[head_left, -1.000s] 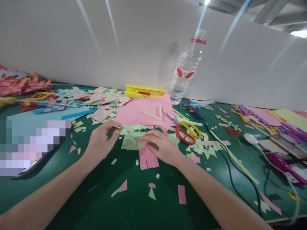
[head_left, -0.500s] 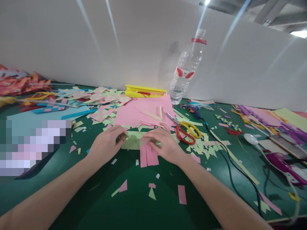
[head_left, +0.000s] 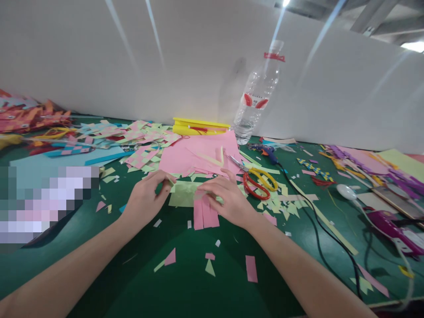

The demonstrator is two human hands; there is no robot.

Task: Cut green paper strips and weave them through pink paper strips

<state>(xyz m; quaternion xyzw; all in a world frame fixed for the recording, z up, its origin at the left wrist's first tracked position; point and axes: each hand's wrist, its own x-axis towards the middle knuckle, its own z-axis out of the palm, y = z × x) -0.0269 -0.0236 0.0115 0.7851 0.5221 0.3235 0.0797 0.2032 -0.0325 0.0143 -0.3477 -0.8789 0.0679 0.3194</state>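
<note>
My left hand (head_left: 149,195) is closed, thumb and index finger pinching the upper left end of a light green paper strip (head_left: 182,194). That end is raised a little off the table. Pink paper strips (head_left: 206,214) lie side by side across the right part of the green paper and hang toward me. My right hand (head_left: 225,197) has its fingertips pressed together on the pink strips where they meet the green paper; part of the join is hidden under the fingers. Beyond both hands lies a pink paper sheet (head_left: 198,152).
Scissors (head_left: 256,182) with red and yellow handles lie right of my right hand. A glue gun (head_left: 270,152) trails a black cord (head_left: 314,216). A plastic bottle (head_left: 255,101) stands by the wall. Woven paper pieces (head_left: 142,157) are heaped at left; scraps dot the green table (head_left: 185,291).
My left hand has lifted slightly, raising the left end of the green paper strip. My right hand has stayed almost still on the pink strips.
</note>
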